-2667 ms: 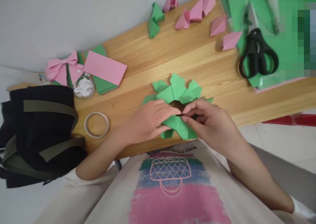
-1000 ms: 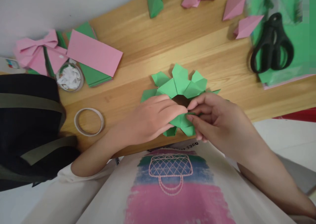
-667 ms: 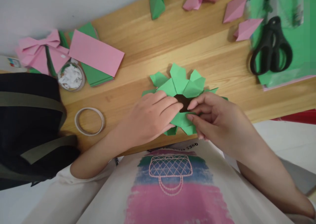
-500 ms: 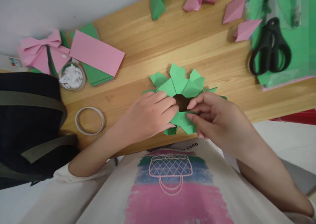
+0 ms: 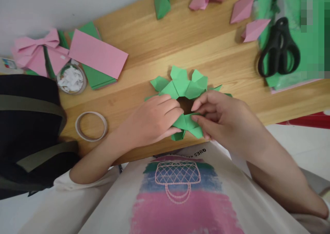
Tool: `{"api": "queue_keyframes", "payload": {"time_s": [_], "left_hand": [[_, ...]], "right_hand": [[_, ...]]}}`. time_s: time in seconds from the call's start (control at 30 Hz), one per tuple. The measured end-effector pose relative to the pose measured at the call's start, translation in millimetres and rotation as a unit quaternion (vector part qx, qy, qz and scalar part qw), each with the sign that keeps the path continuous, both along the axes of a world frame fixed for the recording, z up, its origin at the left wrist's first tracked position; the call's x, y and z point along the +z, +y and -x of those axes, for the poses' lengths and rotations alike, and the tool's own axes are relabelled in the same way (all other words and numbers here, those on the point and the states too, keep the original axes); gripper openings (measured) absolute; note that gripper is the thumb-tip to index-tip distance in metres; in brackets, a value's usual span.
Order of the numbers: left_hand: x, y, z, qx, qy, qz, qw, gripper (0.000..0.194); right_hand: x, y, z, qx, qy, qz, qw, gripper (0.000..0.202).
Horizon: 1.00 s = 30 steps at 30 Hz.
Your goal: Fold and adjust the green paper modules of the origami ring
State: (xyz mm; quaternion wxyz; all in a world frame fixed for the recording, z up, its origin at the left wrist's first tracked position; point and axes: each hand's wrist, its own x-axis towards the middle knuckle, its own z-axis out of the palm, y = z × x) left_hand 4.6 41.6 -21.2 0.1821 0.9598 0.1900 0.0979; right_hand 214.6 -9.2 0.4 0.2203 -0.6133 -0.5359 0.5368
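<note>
A ring of folded green paper [image 5: 180, 84] with pointed flaps lies near the table's front edge, around a dark round opening. My left hand [image 5: 161, 119] is closed on the ring's left side, its fingertips hidden behind the knuckles and the paper. On the right, my right hand [image 5: 219, 115] pinches the near right part of the ring between thumb and fingers. Both hands cover much of the ring's sides.
Black scissors [image 5: 279, 50] lie on green sheets at the right. Pink folded pieces [image 5: 242, 9] and a green one [image 5: 162, 3] sit at the back. A tape roll [image 5: 91, 126], a tub of white scraps [image 5: 71, 78], pink paper [image 5: 99, 53] and a black bag [image 5: 28, 124] are left.
The whole view has shifted slightly, so things sit a little further left. Both hands keep their hold on the green paper ring, with hardly any change in their fingers.
</note>
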Motion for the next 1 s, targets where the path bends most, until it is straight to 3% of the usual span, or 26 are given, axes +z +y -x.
{"api": "queue_keyframes", "payload": {"time_s": [0.37,0.57,0.77,1.0], "left_hand": [[-1.5,1,0,0.009,-0.013,0.008,1.000,0.039],[7.5,13,2,-0.038,0.028,-0.001,0.999,0.061],[23.5,33,4,-0.108,0.113,0.050,0.986,0.013],[38.2,47,-21,-0.185,0.274,-0.024,0.943,0.015]], "right_hand": [[2.8,8,1,0.031,-0.059,-0.032,0.997,0.010],[-2.6,5,-3,0.032,-0.023,-0.009,0.999,0.010],[-5.1,8,-3,0.048,-0.004,0.001,0.999,0.009],[-7.6,11,-5,0.086,0.005,-0.012,0.996,0.009]]}}
